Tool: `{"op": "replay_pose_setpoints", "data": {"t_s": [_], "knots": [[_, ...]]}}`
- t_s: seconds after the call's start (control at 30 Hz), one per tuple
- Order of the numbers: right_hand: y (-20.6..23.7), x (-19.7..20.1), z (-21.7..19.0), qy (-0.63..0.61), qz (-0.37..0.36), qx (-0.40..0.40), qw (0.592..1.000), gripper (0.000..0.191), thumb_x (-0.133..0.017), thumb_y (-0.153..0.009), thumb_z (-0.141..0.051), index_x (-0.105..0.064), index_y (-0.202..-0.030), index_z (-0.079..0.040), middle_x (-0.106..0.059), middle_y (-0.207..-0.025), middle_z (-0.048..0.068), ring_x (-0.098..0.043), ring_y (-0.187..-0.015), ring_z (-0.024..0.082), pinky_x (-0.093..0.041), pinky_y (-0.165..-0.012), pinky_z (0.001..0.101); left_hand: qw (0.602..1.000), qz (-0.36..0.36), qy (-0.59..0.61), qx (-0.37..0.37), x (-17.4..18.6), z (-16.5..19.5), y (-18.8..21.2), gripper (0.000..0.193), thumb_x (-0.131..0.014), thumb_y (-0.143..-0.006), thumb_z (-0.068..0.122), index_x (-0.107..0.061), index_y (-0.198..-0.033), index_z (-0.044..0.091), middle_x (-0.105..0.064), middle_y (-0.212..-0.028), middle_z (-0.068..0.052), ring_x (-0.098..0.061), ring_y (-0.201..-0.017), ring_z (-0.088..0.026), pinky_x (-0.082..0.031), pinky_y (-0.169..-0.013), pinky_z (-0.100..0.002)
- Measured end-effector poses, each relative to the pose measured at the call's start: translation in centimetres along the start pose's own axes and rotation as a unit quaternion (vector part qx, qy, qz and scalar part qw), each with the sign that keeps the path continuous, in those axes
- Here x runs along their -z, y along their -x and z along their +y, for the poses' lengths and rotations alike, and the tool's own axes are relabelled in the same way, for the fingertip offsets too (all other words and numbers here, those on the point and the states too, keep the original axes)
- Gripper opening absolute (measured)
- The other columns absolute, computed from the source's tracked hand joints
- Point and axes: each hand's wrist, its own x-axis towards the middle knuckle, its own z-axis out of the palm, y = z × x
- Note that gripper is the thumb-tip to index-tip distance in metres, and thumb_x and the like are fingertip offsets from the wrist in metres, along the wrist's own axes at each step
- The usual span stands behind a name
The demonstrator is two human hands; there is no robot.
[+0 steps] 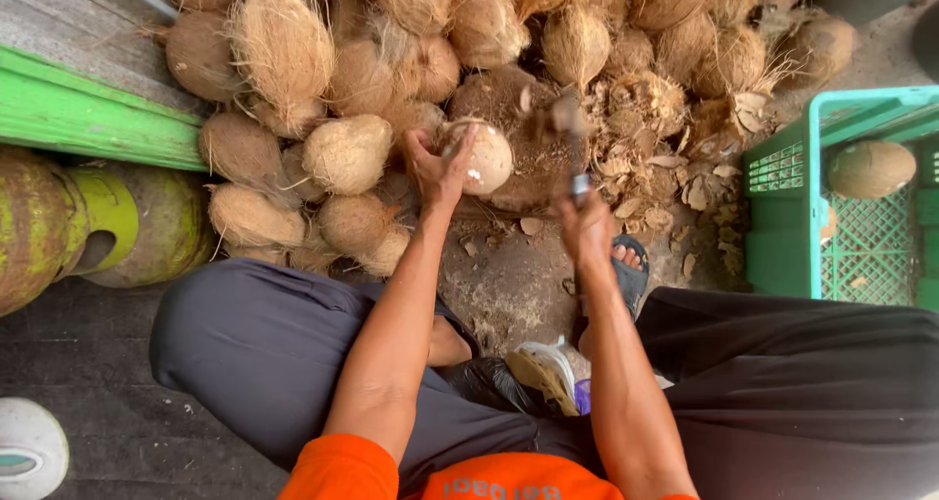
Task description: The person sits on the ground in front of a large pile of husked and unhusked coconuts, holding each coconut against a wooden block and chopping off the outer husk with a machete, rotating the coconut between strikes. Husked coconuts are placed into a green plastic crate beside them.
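My left hand (437, 170) grips a round, partly peeled pale coconut (482, 158) and holds it on a dark wooden block (514, 109) in front of me. In my right hand (585, 228) is the handle of a chopping blade (567, 128), raised and blurred just right of the coconut. Behind and left of the block lies a heap of brown fibrous coconuts (342, 79). Bits of husk (675, 167) litter the ground to the right of the block.
A green plastic crate (782, 226) at the right holds one peeled coconut (870, 168). A green wooden beam (88, 118) and a rusty yellow-green gas cylinder (98, 226) lie at the left. My knees spread wide; a sandalled foot (628, 265) rests below the block.
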Motion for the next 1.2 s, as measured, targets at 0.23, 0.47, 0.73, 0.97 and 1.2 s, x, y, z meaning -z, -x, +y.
{"op": "replay_pose_setpoints", "data": {"t_s": [0.23, 0.47, 0.73, 0.97, 1.2], "knots": [[0.6, 4.8, -3.2, -0.196, 0.030, -0.091, 0.976, 0.026, -0.062, -0.101, -0.033, -0.056, -0.089, -0.011, -0.055, -0.064, 0.001, -0.048, -0.047, 0.012, -0.042, -0.039, 0.0307, 0.977, 0.053, -0.203, 0.040, -1.9, 1.0, 1.3, 0.081, -0.081, -0.074, 0.063, -0.050, -0.133, 0.017, -0.051, -0.128, -0.013, -0.053, -0.109, -0.031, -0.045, -0.087, -0.061], [3.9, -1.0, -5.3, -0.159, -0.103, -0.029, 0.981, 0.030, -0.061, -0.098, -0.036, -0.053, -0.083, -0.011, -0.054, -0.063, 0.003, -0.048, -0.047, 0.016, -0.046, -0.040, 0.0350, 0.982, 0.077, -0.167, 0.049, -2.9, 0.7, 0.3, 0.071, -0.067, -0.082, 0.064, -0.044, -0.126, 0.014, -0.050, -0.118, -0.016, -0.058, -0.104, -0.029, -0.052, -0.082, -0.050], [4.4, -2.5, -4.4, -0.090, -0.039, 0.056, 0.994, 0.038, -0.069, -0.097, -0.037, -0.064, -0.087, -0.001, -0.061, -0.067, 0.010, -0.058, -0.063, 0.024, -0.049, -0.061, 0.0393, 0.975, 0.096, -0.190, 0.062, -3.6, 0.8, 0.6, 0.068, -0.062, -0.084, 0.063, -0.048, -0.120, 0.007, -0.057, -0.114, -0.014, -0.061, -0.101, -0.027, -0.052, -0.086, -0.047], [2.1, -3.0, -3.1, -0.050, -0.154, -0.092, 0.983, 0.043, -0.063, -0.100, -0.044, -0.070, -0.084, -0.004, -0.063, -0.064, 0.007, -0.055, -0.053, 0.022, -0.044, -0.052, 0.0455, 0.986, 0.074, -0.148, -0.012, -3.0, -0.1, 1.0, 0.067, -0.061, -0.087, 0.067, -0.049, -0.112, 0.006, -0.058, -0.109, -0.015, -0.060, -0.102, -0.028, -0.051, -0.086, -0.050], [0.6, -2.0, 0.1, 0.022, -0.084, 0.035, 0.996, 0.048, -0.069, -0.099, -0.046, -0.066, -0.081, -0.001, -0.064, -0.065, 0.011, -0.059, -0.054, 0.023, -0.047, -0.054, 0.0427, 0.980, -0.071, -0.186, -0.005, -0.9, -0.6, -1.1, 0.072, -0.061, -0.084, 0.075, -0.052, -0.120, 0.014, -0.062, -0.117, -0.012, -0.063, -0.112, -0.027, -0.052, -0.094, -0.049]]}}
